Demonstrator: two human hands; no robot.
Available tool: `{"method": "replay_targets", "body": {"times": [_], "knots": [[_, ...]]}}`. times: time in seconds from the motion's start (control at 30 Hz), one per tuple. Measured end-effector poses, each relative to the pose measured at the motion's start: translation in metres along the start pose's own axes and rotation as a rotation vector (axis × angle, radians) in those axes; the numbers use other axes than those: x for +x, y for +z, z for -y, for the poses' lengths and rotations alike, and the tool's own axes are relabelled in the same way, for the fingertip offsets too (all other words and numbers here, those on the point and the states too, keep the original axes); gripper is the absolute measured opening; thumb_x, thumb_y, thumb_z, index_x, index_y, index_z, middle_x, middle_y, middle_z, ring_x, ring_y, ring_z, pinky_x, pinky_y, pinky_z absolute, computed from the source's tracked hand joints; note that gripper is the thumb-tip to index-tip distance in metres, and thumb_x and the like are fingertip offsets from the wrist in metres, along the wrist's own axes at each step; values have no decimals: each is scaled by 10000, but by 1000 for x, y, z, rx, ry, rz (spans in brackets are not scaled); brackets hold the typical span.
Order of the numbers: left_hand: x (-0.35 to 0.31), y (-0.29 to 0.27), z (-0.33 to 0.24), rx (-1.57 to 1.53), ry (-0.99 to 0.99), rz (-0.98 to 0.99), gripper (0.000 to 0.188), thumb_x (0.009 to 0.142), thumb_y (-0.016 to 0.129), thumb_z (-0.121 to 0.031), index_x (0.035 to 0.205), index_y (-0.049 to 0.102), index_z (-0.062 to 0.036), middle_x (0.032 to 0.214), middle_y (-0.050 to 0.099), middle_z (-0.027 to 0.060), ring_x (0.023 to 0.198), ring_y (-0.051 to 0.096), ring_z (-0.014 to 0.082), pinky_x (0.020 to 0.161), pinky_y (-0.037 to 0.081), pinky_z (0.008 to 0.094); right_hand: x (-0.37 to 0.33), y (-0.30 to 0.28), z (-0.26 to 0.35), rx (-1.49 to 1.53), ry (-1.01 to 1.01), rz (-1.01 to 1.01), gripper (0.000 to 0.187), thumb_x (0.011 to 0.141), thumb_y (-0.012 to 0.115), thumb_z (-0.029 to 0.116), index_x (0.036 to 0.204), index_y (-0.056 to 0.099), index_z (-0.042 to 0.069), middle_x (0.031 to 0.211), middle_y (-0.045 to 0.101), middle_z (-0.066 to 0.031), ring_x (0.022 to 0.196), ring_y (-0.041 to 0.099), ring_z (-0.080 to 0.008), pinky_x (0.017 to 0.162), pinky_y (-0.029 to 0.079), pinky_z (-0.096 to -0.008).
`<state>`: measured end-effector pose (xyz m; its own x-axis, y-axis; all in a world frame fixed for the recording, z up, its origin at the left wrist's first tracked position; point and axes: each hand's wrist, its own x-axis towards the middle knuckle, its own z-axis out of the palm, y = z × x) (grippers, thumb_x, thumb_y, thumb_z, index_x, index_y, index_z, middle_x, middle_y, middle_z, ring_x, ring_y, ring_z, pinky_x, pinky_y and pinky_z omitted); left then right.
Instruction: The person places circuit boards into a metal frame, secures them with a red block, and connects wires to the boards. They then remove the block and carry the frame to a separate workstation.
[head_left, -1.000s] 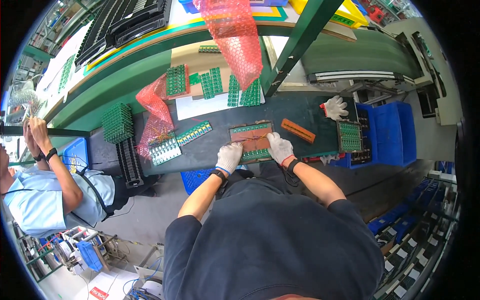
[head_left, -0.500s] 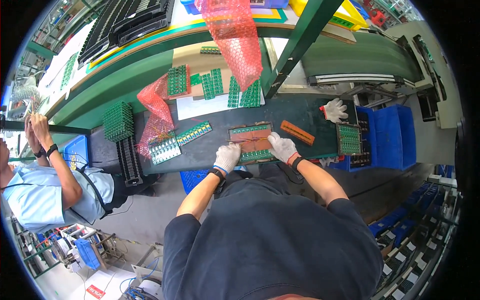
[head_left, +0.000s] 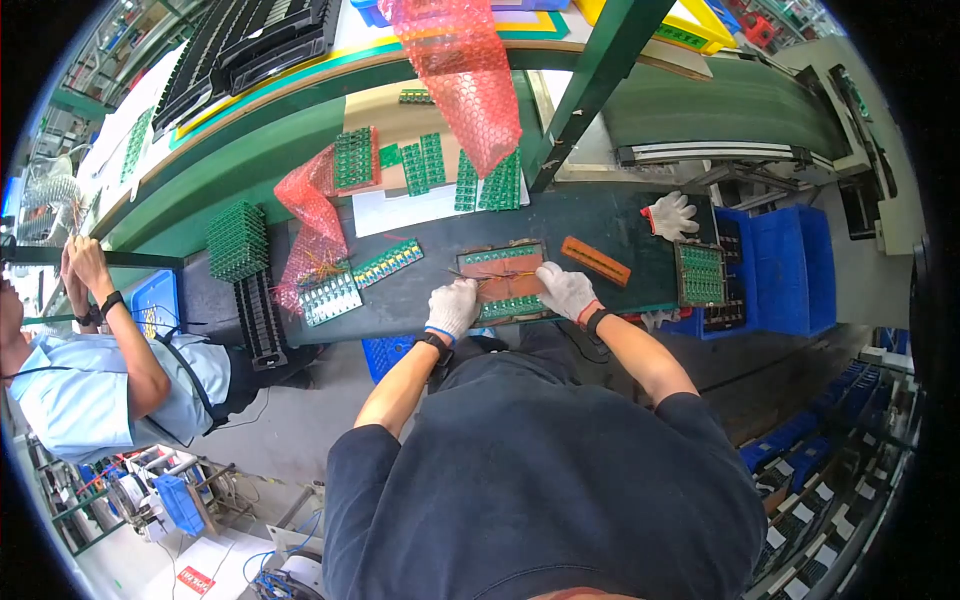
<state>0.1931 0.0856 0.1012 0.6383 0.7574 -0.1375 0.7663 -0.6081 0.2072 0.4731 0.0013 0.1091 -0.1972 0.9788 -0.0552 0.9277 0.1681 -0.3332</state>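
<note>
In front of me on the bench lies a flat fixture point(head_left: 503, 287) with a reddish-brown middle and green circuit-board strips along its far and near sides. Thin dark wires point(head_left: 510, 274) run across its middle between my hands. My left hand point(head_left: 453, 308), in a white knit glove, is closed at the fixture's left edge with its fingertips on the wires. At the right edge my right hand point(head_left: 567, 291), gloved too, has its fingers pinched together at the wires' other end. The fingertips are small and partly hidden.
Right of the fixture lie an orange-brown bar point(head_left: 596, 261), a spare glove point(head_left: 672, 215), a framed green board point(head_left: 701, 274) and blue bins point(head_left: 790, 270). Leftward are board strips point(head_left: 388, 263), pink bubble wrap point(head_left: 310, 220) and stacked green boards point(head_left: 237, 241). A co-worker point(head_left: 120, 370) stands left.
My left hand has shifted slightly toward me and left, and the wire ends beside it now stick out past the fixture's left edge. My right hand has barely moved.
</note>
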Motion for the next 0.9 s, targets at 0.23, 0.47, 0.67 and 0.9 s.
{"method": "replay_targets", "body": {"times": [0.23, 0.47, 0.67, 0.9], "knots": [[1, -13, 5, -80, -73, 15, 211, 789, 680, -184, 952, 655, -51, 941, 715, 192, 773, 747, 372, 677, 602, 508, 3, 11, -3, 39, 5, -64, 456, 800, 772, 241, 1184, 566, 108, 1208, 631, -104, 771, 712, -343, 630, 568, -461], [-6, -47, -1, -163, -43, 17, 311, 759, 732, -243, 981, 654, -39, 1031, 696, 195, 825, 743, 380, 714, 605, 505, -2, 5, 5, 80, 53, -82, 503, 785, 790, 236, 1223, 579, 106, 1230, 633, -96, 838, 714, -331, 664, 579, -442], [-15, -71, -29, -223, -34, -3, 381, 738, 763, -269, 1018, 652, -36, 1026, 686, 180, 816, 738, 378, 706, 601, 498, -11, 0, 21, 92, 15, -136, 494, 766, 800, 221, 1201, 598, 105, 1217, 635, -99, 848, 716, -319, 662, 581, -441], [-24, -87, -44, -215, 18, 32, 408, 728, 784, -294, 1011, 644, -36, 1015, 678, 178, 796, 736, 368, 692, 597, 486, -7, 20, 43, 80, 14, -236, 438, 748, 770, 173, 1158, 633, 103, 1089, 661, -96, 811, 712, -312, 649, 581, -439]]}}
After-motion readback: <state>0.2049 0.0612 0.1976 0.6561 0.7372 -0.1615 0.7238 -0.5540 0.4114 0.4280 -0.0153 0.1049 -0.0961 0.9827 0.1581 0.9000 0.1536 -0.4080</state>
